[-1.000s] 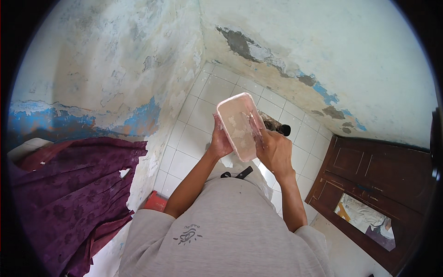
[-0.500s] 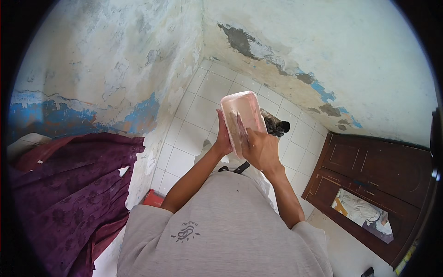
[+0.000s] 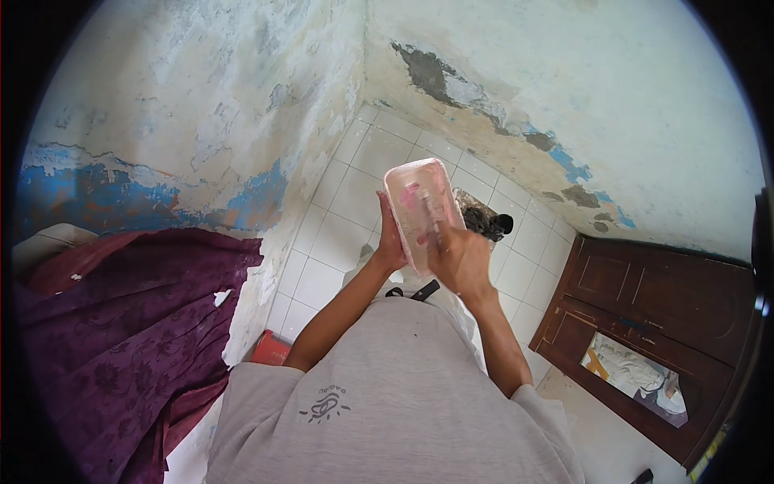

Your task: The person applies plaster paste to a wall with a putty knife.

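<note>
A pale pink rectangular plastic container (image 3: 413, 179) is held up in front of my body, its inside smeared with a pale coating and brighter pink patches. My left hand (image 3: 390, 240) supports it along its left side, thumb up against the wall and the other fingers hidden underneath. Over the near right part of the container, my right hand (image 3: 461, 260) is closed round a slim tool (image 3: 434, 211) that reaches down into it. Motion blurs the tool's end, so I cannot tell its kind.
Dark, crumpled objects (image 3: 487, 224) lie on the white tiled floor (image 3: 318, 230) beyond the container. Peeling walls (image 3: 242, 97) meet in a corner ahead. Purple patterned cloth (image 3: 121, 339) hangs at left, near a red object (image 3: 270, 348). A dark wooden cabinet (image 3: 645, 298) stands at right.
My right hand has shifted slightly, and the tool has swung to the right inside the container. Pink patches on the container's bottom show more clearly. My left hand keeps its hold.
</note>
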`<state>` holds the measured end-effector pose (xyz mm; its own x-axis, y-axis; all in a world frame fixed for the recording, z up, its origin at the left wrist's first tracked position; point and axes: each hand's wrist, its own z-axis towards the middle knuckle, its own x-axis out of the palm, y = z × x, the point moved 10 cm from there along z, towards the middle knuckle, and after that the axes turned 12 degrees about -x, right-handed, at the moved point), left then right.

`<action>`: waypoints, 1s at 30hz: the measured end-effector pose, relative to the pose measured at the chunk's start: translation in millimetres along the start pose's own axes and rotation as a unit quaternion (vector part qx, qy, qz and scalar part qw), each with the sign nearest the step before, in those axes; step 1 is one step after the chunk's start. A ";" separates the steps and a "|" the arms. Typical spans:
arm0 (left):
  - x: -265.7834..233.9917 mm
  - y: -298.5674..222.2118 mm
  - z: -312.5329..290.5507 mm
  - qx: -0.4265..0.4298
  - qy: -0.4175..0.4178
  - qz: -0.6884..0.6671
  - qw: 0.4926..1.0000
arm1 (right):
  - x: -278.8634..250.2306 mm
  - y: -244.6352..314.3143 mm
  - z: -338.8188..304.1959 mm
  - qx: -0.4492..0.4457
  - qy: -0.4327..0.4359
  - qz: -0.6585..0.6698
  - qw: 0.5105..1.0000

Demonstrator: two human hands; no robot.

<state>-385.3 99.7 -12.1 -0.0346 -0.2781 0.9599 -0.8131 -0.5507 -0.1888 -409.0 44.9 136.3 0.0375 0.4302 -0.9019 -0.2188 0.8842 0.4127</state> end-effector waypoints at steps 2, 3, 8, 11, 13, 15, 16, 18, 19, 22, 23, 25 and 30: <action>5.1 0.6 -2.2 -0.010 0.009 -0.048 0.999 | -1.6 9.3 -0.4 -0.016 -0.011 -0.001 1.000; 5.9 0.5 -1.8 -0.009 0.010 -0.048 0.999 | -4.4 13.7 0.1 -0.031 -0.022 -0.002 0.999; 0.3 3.4 -0.8 -0.005 -0.018 0.002 1.000 | -2.9 -11.5 -3.4 0.065 -0.001 -0.053 0.996; -0.2 10.8 -0.5 -0.036 0.006 -0.041 0.998 | 7.0 12.5 2.5 -0.022 -0.014 -0.036 0.999; 1.7 10.3 1.1 -0.036 0.012 -0.027 0.999 | 2.1 -1.6 6.7 -0.002 -0.022 -0.035 0.999; 3.1 8.2 0.2 -0.033 0.018 -0.013 0.999 | -6.5 -19.0 4.1 0.078 -0.012 -0.054 0.995; 0.6 10.3 -0.1 -0.036 0.009 -0.033 0.999 | -1.1 -19.4 -4.6 0.094 0.005 -0.042 0.995; -2.9 11.0 1.9 -0.039 -0.001 -0.053 0.998 | 6.6 -1.6 -7.3 0.047 0.000 -0.028 0.999; -1.3 11.0 0.8 -0.042 -0.006 -0.051 0.998 | 9.9 10.9 -7.5 0.002 -0.004 -0.013 1.000; -1.4 9.9 0.3 -0.043 -0.013 -0.040 0.998 | 4.8 -12.7 7.7 0.032 -0.017 -0.040 0.999; -3.1 6.5 1.2 -0.037 -0.012 -0.031 0.999 | -2.1 -23.2 9.5 0.054 -0.027 -0.052 0.997; -10.9 7.4 4.2 -0.041 0.007 -0.067 0.997 | -7.9 -24.4 2.7 0.041 -0.047 -0.039 0.997; 0.3 3.8 9.5 -0.010 -0.061 0.041 0.997 | 5.1 2.9 -2.4 -0.002 -0.043 0.018 0.999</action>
<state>-382.9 90.0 -14.5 -0.0314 -0.4151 0.9092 -0.8222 -0.5066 -0.2596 -411.8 49.2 132.5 0.1140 0.4760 -0.8720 -0.2258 0.8672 0.4438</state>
